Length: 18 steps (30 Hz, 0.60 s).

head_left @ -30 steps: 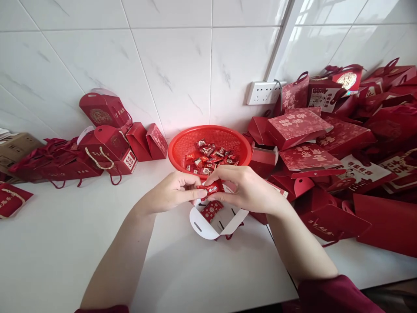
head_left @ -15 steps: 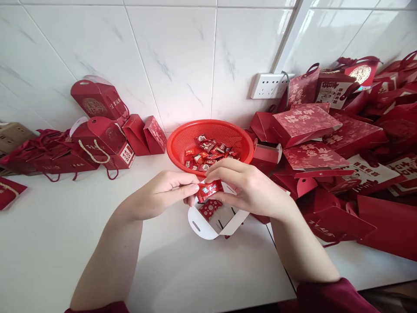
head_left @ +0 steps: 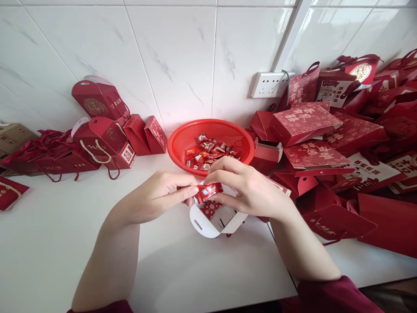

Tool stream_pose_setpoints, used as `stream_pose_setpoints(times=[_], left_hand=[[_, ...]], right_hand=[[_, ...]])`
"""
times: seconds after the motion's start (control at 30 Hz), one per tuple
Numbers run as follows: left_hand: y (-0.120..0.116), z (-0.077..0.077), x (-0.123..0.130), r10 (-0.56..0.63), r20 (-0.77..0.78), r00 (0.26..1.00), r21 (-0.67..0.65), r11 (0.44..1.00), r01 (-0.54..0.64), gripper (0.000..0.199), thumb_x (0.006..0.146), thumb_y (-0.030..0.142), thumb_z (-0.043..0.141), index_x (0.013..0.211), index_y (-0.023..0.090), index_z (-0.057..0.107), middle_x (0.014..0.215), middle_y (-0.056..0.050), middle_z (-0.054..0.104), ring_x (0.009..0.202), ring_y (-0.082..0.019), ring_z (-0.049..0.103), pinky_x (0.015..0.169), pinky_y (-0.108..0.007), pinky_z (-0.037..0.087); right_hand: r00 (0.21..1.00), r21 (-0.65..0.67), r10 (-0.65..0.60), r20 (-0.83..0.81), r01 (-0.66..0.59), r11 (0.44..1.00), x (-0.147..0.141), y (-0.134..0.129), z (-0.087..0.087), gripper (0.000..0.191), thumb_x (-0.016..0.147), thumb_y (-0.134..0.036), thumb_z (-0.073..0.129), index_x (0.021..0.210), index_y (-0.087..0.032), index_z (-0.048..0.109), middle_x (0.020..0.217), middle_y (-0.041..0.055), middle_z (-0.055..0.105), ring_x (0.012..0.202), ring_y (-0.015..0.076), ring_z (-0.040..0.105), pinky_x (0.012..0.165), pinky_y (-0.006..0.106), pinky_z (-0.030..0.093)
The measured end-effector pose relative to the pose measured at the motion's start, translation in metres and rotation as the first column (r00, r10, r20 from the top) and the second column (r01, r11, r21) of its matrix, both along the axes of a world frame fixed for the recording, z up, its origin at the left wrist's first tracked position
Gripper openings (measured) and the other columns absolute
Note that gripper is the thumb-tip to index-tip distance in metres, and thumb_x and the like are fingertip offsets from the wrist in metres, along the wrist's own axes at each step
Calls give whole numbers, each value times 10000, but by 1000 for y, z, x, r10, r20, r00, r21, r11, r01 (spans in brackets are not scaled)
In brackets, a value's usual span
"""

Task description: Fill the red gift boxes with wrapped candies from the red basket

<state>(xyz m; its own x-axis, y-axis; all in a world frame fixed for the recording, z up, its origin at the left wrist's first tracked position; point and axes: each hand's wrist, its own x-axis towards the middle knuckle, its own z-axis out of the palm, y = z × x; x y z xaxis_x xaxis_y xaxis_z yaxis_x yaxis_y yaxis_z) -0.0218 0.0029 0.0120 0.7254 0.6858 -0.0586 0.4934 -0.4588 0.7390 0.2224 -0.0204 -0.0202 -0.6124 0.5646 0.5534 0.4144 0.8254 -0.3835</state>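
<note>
A red wrapped candy (head_left: 209,191) is pinched at its left end by my left hand (head_left: 166,191). My right hand (head_left: 243,184) curves over the candy's right end, thumb and fingers pressed at it. Just under both hands an open box with a white inside (head_left: 233,222) rests on the table, its slotted flap turned toward me. A red packet with pale dots (head_left: 211,209) lies in that box. Right behind my hands stands a red mesh basket (head_left: 182,137) holding several wrapped candies (head_left: 208,145).
Red gift boxes (head_left: 104,141) with cords line the wall at the left. A large heap of red boxes and bags (head_left: 312,156) fills the right side. A white power strip (head_left: 269,85) is on the tiled wall. The white table (head_left: 65,243) lies below.
The candy has tilted slightly, and its printed face shows a little differently between my fingers. Both hands keep nearly the same place and grip.
</note>
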Motion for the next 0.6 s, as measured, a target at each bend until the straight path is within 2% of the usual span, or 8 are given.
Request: stream_pose_setpoints(times=[0.07, 0.13, 0.17, 0.23, 0.3, 0.37, 0.6], left_hand=[[-1, -1, 0, 35, 65, 997, -1, 999, -35, 347, 1018, 380, 462, 803, 194, 662, 793, 2, 658, 765, -127, 605, 712, -230, 473], [-3, -2, 0, 45, 223, 974, -31, 999, -39, 275, 1014, 380, 477, 943, 211, 682, 833, -11, 671, 779, -135, 619, 727, -240, 503], [-3, -3, 0, 35, 311, 950, -53, 998, -19, 256, 1012, 385, 481, 1020, 220, 677, 851, -17, 674, 776, -137, 623, 724, -246, 517], [-3, -4, -1, 17, 427, 904, -91, 996, 25, 250, 1007, 390, 495, 1106, 232, 661, 851, -20, 672, 759, -136, 627, 704, -247, 534], [-3, -3, 0, 24, 417, 909, -102, 995, 21, 222, 1001, 367, 515, 1057, 227, 678, 814, -12, 664, 748, -126, 628, 689, -226, 531], [-3, -2, 1, 46, 341, 939, -76, 997, -22, 198, 999, 323, 528, 978, 216, 693, 784, 0, 658, 746, -109, 628, 701, -201, 516], [-2, 0, 5, 80, 156, 985, 16, 996, -83, 193, 989, 297, 540, 907, 209, 692, 802, 14, 668, 760, -99, 620, 703, -189, 482]], right_hand=[[997, 39, -62, -52, 64, 997, -1, 0, -1, 169, 909, -164, 634, 1073, -203, 642, 1009, 81, 552, 928, 217, 570, 798, 367, 519], [974, 47, -84, -209, 96, 994, -1, 2, -4, 166, 891, -194, 671, 1052, -221, 643, 939, 57, 553, 867, 207, 565, 764, 361, 513], [941, 26, -76, -330, 89, 996, -1, 4, -5, 177, 886, -214, 684, 1054, -232, 632, 925, 47, 563, 844, 199, 567, 750, 354, 513], [818, -43, -44, -573, 23, 999, 1, 9, -8, 208, 881, -267, 700, 1062, -251, 601, 934, 35, 586, 820, 186, 583, 729, 337, 520], [712, -87, -25, -702, -51, 995, 3, 14, -10, 230, 865, -292, 719, 1051, -260, 588, 944, 26, 599, 820, 179, 605, 723, 324, 531], [699, -88, -10, -715, -76, 993, 5, 16, -11, 250, 836, -268, 748, 1037, -258, 600, 948, 24, 614, 837, 179, 629, 736, 317, 544], [789, -49, 35, -614, -83, 995, 7, 10, -8, 273, 826, -169, 745, 1056, -242, 619, 970, 24, 671, 874, 176, 675, 781, 308, 566]])
